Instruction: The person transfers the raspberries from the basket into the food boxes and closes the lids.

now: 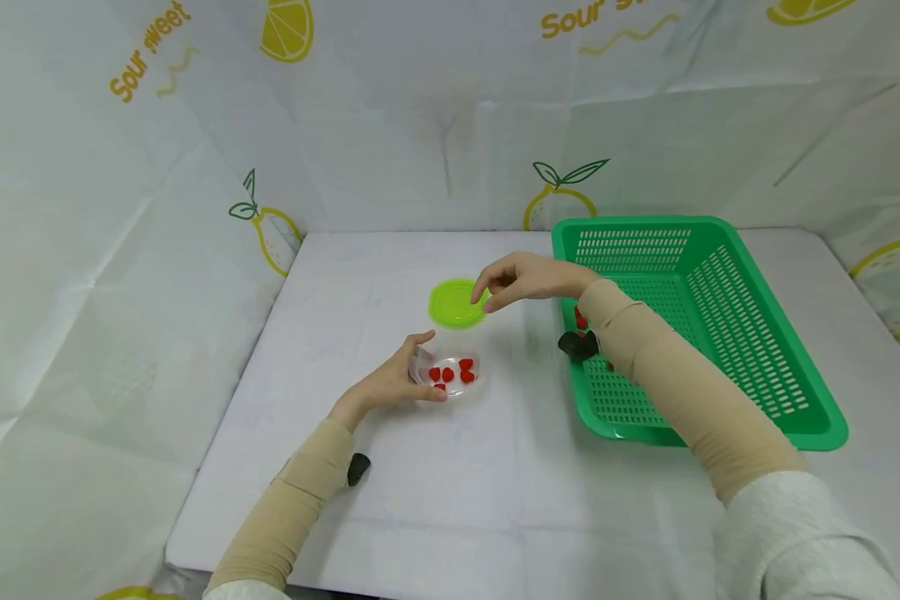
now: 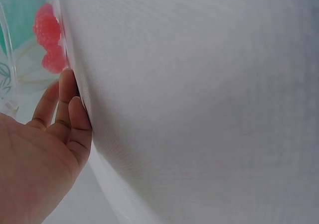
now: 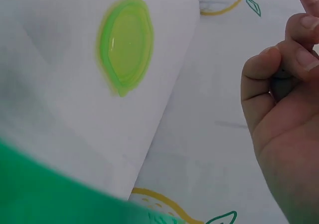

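Observation:
My left hand [image 1: 390,382] holds a small clear plastic container [image 1: 422,360] from its left side, thumb on the near side and a finger at the far side. Several red raspberries [image 1: 447,375] lie inside; the left wrist view shows raspberries [image 2: 48,30] through the clear wall, above the fingers. My right hand [image 1: 523,277] is raised beside a yellow-green lid [image 1: 450,305] and overlaps its right edge in the head view. Its thumb and index finger stand apart with nothing between them, and the other fingers [image 3: 259,69] are loosely curled.
A large green slotted basket [image 1: 783,333] stands on the right of the white table [image 1: 450,483], under my right forearm. A few red raspberries [image 1: 581,317] lie at its left side, partly hidden by the arm and a black wrist device [image 1: 577,346]. Lemon-print cloth [image 1: 435,150] rises behind.

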Available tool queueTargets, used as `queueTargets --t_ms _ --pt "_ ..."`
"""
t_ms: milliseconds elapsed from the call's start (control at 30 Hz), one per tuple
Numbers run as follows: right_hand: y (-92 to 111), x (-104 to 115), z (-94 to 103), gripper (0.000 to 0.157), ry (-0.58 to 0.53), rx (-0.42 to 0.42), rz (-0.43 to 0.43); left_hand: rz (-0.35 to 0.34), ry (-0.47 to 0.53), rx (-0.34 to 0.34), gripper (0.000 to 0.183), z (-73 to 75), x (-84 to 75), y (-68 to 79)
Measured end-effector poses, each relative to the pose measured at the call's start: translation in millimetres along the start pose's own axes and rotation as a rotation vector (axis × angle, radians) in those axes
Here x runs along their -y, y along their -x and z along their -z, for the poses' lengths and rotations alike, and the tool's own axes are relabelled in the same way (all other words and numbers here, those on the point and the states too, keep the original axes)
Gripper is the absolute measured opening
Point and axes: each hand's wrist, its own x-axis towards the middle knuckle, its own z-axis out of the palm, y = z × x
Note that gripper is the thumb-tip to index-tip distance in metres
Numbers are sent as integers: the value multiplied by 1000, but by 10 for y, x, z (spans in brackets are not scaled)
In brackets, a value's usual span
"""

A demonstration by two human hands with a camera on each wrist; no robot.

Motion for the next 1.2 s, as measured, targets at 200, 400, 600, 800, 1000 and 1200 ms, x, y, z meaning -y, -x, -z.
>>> queueTargets --t_ms 200,400,600,800,1000,1200 --pt "212 -34 155 23 -46 -95 -29 7 -3 -1 105 0 -17 -2" --pt "412 -154 233 23 -124 -157 -29 10 10 1 105 -4 -23 6" --pt "617 -345 293 27 -197 -233 -87 20 14 3 104 -16 -31 1" --pt "842 -542 340 30 -232 -283 -123 21 14 4 105 -25 -36 -9" --pt "1002 -790 347 35 -256 -314 -140 28 11 0 105 -20 -26 2" --pt "1091 -996 354 29 -269 -329 -143 31 17 0 104 -21 -43 18"
